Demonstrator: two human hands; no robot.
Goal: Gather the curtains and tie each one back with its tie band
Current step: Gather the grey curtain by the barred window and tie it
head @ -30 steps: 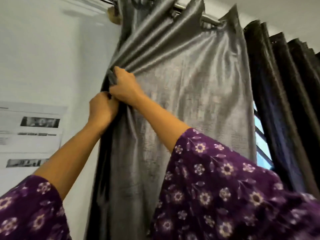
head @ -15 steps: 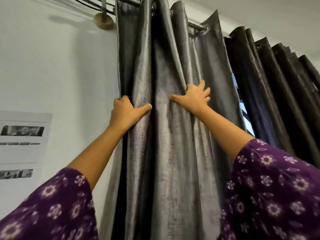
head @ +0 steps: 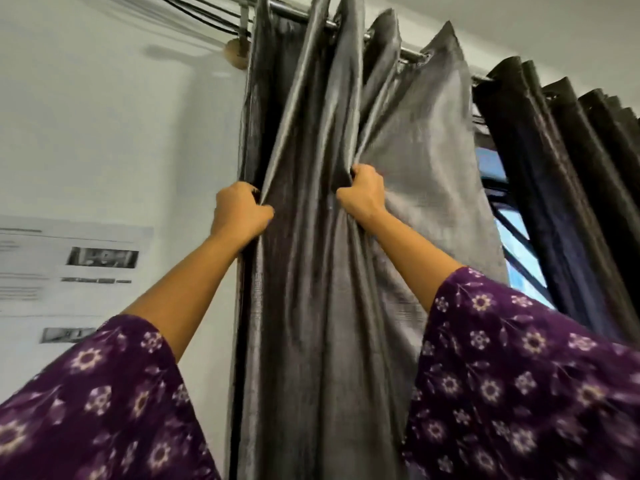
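A person reached up with both arms to a grey curtain (head: 311,306) hung from a metal rod (head: 408,55) at the far wall; the left hand (head: 239,211) clenched a fold near the curtain's left edge, fingers curled into the cloth; the right hand (head: 363,195) grasped a fold further right, near the middle of the panel, well apart from the left; the cloth between the hands fell in deep pleats, while the part to the right hung flatter; a darker curtain (head: 554,168) hung bunched on the right, with a strip of window (head: 512,230) showing between the two; printed sheets (head: 69,265) were stuck on the white wall at left; purple flowered sleeves (head: 519,375) filled the near corners.
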